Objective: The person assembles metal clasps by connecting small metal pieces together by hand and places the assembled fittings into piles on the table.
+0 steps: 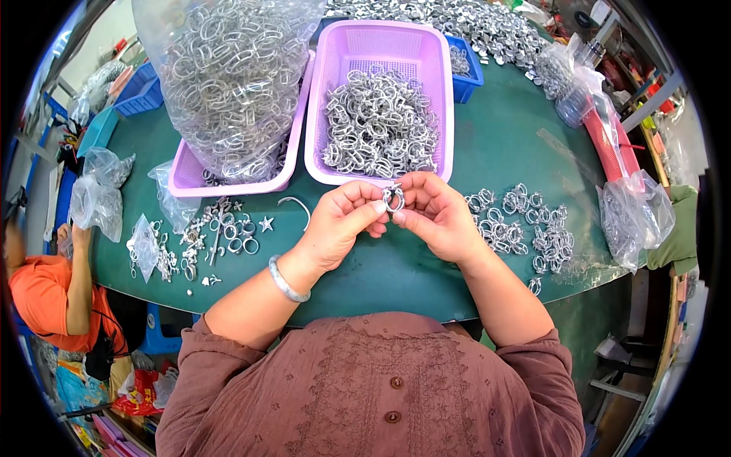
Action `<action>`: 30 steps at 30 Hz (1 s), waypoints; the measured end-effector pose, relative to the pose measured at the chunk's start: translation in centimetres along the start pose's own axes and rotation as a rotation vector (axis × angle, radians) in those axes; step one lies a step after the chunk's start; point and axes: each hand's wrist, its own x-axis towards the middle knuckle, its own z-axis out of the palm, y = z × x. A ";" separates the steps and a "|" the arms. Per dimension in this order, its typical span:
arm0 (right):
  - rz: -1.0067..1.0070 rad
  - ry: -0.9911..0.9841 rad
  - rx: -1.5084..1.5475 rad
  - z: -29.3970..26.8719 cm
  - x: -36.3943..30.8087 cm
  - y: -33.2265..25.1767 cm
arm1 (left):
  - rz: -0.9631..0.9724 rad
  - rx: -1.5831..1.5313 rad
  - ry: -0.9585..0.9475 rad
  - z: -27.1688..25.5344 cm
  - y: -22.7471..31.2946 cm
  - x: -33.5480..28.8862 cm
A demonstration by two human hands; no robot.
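Note:
My left hand [340, 223] and my right hand [444, 218] meet just in front of a lilac plastic basket [311, 145]. Between their thumbs and fingertips they pinch a small silver metal ring [394, 199] with a raised piece on its top. Inside the basket lies a heap of similar silver rings [381, 122]. To the right of my right hand, loose clusters of such rings [502, 232] rest on the green table [365, 286]. Left of my left hand is a curved silver strip [297, 207], near scattered rings and a star-shaped piece [266, 224].
A second lilac basket [228, 189] holds a big clear bag of metal pieces [228, 91]. A blue bin [466, 84] and a large pile of metal parts [464, 27] stand farther back. At the left edge sits a person in orange [49, 297]. Plastic bags [636, 217] hang at right.

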 end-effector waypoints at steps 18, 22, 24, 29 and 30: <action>-0.050 -0.012 -0.078 -0.1 0.0 0.5 | 0.077 0.095 0.038 0.7 -0.1 0.0; -0.053 -0.001 -0.090 -0.2 0.0 0.5 | 0.079 0.102 0.032 0.6 -0.2 0.0; -0.074 0.010 -0.123 -0.1 0.0 0.4 | 0.076 0.113 0.017 0.1 -0.4 0.0; -0.083 0.037 -0.161 -0.1 -0.1 0.2 | 0.080 0.142 0.018 0.1 -0.6 0.0; -0.081 0.036 -0.165 -0.1 -0.2 0.2 | 0.085 0.147 0.018 0.1 -0.6 -0.1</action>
